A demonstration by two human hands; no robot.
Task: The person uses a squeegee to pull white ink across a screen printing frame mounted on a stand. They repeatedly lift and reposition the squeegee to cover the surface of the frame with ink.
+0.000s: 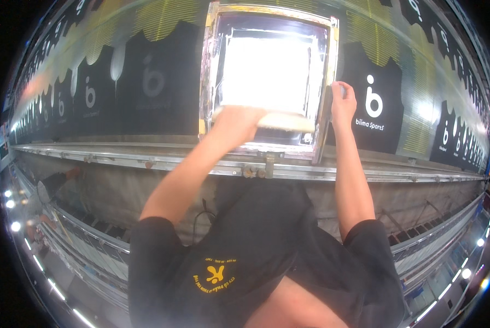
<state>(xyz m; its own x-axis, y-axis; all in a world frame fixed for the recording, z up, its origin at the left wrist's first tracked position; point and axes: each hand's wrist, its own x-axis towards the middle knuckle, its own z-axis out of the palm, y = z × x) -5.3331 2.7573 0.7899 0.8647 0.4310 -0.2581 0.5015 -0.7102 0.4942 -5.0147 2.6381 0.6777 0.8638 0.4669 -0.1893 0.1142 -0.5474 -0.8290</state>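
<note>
A screen-printing frame (330, 54), with a bright white middle and tape along its edges, lies over a long printing table. My left hand (240, 120) is closed on a pale squeegee (287, 121) that lies crosswise on the lower part of the screen. My right hand (343, 101) is at the frame's right edge with fingers bent together; I cannot make out whether they grip the frame or something small there. Just to the right lies a black fabric piece (387, 136) with a white print.
Rows of black fabric pieces (94, 123) with white prints run along the table on both sides, some faint. A metal rail (190, 166) with a clamp (258, 169) runs along the near edge. Further racks (83, 257) and strip lights show behind me on either side.
</note>
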